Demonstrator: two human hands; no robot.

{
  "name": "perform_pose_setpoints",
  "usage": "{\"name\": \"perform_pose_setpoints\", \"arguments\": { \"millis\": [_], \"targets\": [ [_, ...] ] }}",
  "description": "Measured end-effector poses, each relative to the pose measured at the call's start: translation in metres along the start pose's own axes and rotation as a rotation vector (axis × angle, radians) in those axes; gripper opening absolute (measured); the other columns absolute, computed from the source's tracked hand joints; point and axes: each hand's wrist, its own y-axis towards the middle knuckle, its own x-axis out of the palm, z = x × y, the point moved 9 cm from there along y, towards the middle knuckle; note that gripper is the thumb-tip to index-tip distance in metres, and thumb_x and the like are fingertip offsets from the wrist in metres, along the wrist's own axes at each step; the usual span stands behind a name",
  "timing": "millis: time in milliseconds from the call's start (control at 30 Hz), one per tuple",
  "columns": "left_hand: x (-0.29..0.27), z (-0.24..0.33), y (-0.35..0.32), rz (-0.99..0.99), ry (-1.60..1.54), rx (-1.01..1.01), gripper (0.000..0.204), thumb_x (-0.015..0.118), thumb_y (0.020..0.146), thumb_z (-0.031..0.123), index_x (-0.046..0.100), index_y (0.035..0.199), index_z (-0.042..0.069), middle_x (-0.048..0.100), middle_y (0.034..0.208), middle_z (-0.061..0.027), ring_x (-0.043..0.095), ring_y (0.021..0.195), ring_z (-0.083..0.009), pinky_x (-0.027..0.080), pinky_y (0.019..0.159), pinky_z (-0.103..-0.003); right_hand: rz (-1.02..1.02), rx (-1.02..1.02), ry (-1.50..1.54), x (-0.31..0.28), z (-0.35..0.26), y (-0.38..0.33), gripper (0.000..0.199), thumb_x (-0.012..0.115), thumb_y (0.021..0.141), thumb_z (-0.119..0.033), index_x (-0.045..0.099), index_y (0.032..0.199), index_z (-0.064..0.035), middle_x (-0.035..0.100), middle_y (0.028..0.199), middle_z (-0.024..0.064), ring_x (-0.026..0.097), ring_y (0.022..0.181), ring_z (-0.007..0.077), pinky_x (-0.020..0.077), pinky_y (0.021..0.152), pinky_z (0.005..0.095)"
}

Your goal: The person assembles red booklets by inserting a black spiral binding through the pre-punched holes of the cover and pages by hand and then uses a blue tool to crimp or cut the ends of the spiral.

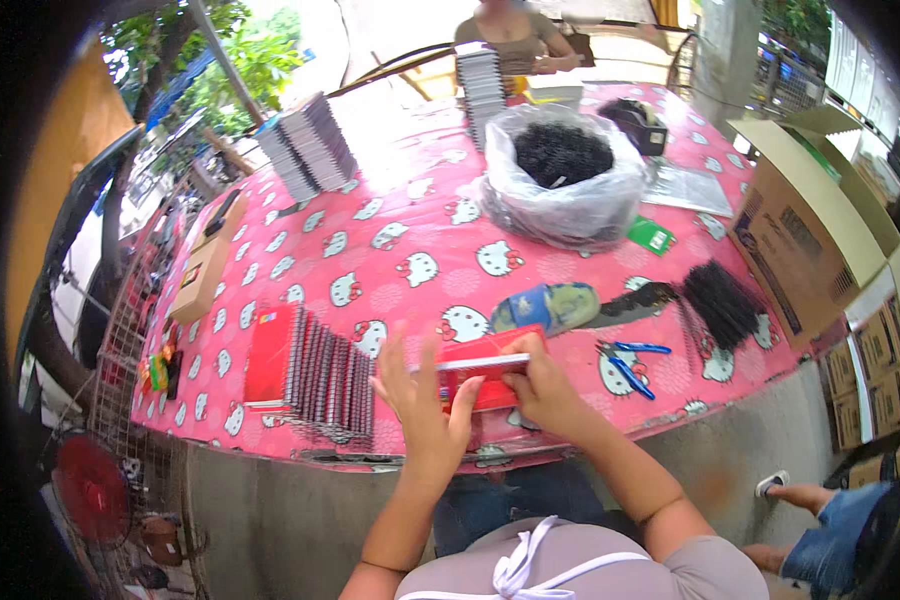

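A small red-covered notebook [485,363], its white page edge turned up, is held above the near edge of the table. My right hand [550,393] grips its right end between thumb and fingers. My left hand [425,408] is open at the left end, fingers stretched upward and thumb by the cover. Under and behind the notebook more red shows, partly hidden. Just left of my left hand stands a row of red spiral-bound notebooks [315,375]. Blue-handled pliers [632,368] lie open to the right, near a blue and yellowish slipper [547,307].
Black binding coils [722,305] lie at the right; more fill a plastic bag [565,165]. Notebook stacks [307,148] stand farther back. An open cardboard box [810,235] stands at the right edge, a flat cardboard piece [207,265] at left. A person [518,45] sits across the table.
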Motion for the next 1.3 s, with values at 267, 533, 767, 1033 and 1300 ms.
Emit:
{"name": "perform_pose_setpoints", "arguments": {
  "millis": [267,533,767,1033,1300],
  "targets": [
    [0.012,0.006,0.028,-0.237,-0.218,0.029,0.017,0.074,0.071,0.011,0.073,0.087,0.007,0.068,0.081,-0.0046,0.054,0.080,-0.0196,0.044,0.073,-0.033,0.645,0.381,-1.042,-0.235,0.095,-0.020,0.029,0.074,0.070,-0.024,0.065,0.088,-0.0023,0.063,0.085,0.0160,0.061,0.083,0.0338,0.0478,0.077,0.0436],
    [0.023,0.009,0.026,-0.230,-0.197,0.018,0.023,0.075,0.072,0.013,0.073,0.094,0.009,0.068,0.089,-0.0064,0.056,0.086,-0.0225,0.044,0.078,-0.035,0.453,0.554,-1.090,-0.260,0.147,-0.014,0.016,0.064,0.081,-0.014,0.059,0.092,-0.0036,0.057,0.095,0.0176,0.058,0.094,0.0348,0.0485,0.076,0.0442],
    [0.033,0.004,0.023,-0.202,-0.185,0.005,0.023,0.078,0.070,0.026,0.072,0.087,0.013,0.065,0.088,-0.0014,0.054,0.092,-0.0215,0.036,0.083,-0.039,0.417,0.131,-0.938,-0.184,0.073,0.013,0.027,0.053,0.071,0.004,0.060,0.096,-0.0024,0.057,0.091,0.0172,0.057,0.086,0.0362,0.0462,0.077,0.0447],
    [0.032,0.003,0.022,-0.172,-0.183,0.015,0.021,0.078,0.070,0.026,0.072,0.085,0.012,0.064,0.082,-0.0011,0.054,0.092,-0.0220,0.035,0.084,-0.040,0.177,-0.207,-0.184,-0.088,-0.045,-0.002,0.031,0.068,0.076,-0.004,0.068,0.106,-0.0077,0.063,0.083,0.0116,0.063,0.076,0.0235,0.0493,0.068,0.0321],
    [0.024,0.012,0.024,-0.131,-0.138,0.062,0.023,0.081,0.066,0.021,0.072,0.084,0.010,0.064,0.078,-0.0028,0.055,0.081,-0.0210,0.042,0.076,-0.036,-0.120,-0.150,-0.082,-0.073,-0.047,0.018,0.020,0.069,0.076,-0.002,0.067,0.096,-0.0031,0.062,0.086,0.0102,0.062,0.075,0.0187,0.0483,0.066,0.0275]
  ]
}}
